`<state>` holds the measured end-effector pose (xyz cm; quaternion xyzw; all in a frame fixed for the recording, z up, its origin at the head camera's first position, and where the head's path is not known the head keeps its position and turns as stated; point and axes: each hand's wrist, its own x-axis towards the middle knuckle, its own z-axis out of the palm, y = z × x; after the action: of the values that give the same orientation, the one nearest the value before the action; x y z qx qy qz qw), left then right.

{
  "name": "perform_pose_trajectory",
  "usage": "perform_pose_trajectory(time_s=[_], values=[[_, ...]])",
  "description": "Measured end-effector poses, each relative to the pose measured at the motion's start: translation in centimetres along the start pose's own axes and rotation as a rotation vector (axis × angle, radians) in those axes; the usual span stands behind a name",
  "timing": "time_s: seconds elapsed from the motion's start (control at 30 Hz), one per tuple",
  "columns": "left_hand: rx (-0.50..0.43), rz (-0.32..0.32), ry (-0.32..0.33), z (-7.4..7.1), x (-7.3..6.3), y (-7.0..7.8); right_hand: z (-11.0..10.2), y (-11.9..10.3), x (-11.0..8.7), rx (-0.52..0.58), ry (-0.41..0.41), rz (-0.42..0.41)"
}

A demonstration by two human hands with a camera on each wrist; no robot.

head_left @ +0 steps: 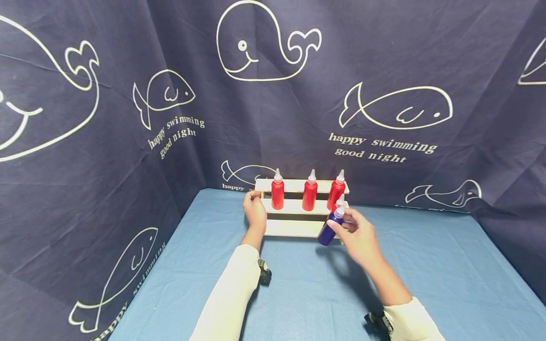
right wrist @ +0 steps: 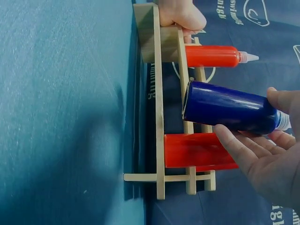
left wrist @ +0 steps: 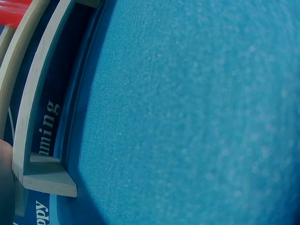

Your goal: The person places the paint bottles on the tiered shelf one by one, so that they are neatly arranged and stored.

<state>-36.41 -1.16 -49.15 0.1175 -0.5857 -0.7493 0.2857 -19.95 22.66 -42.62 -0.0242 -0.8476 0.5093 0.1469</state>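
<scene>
My right hand point(head_left: 360, 237) holds a blue squeeze bottle point(head_left: 327, 232) with a clear pointed cap, thumb and fingers about its upper body. The bottle point(right wrist: 229, 107) tilts in front of the right part of a three-tier wooden rack point(head_left: 290, 228). At the rack's left end, my left hand point(head_left: 256, 211) grips the frame with curled fingers. Red bottles with pale nozzles stand on the rack: a left one point(head_left: 277, 195), a middle one point(head_left: 310, 195) and a right one point(head_left: 335, 193). One more red bottle point(right wrist: 187, 151) sits lower at the right, mostly behind the blue one.
A blue cloth point(head_left: 294, 293) covers the table under the rack. Dark curtains point(head_left: 273, 113) with white whale and fish drawings rise behind and at both sides. The rack stands near the back curtain.
</scene>
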Motion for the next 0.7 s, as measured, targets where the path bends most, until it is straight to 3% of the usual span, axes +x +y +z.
perform_pose_trajectory(time_s=[0.37, 0.7], values=[[-0.008, 0.009, -0.032, -0.4, 0.0, 0.2, 1.3, 0.6, 0.0, 0.086, -0.022, -0.040], [-0.005, 0.011, -0.024, -0.4, 0.0, 0.1, 2.7, 1.0, -0.1, 0.168, -0.016, -0.139]])
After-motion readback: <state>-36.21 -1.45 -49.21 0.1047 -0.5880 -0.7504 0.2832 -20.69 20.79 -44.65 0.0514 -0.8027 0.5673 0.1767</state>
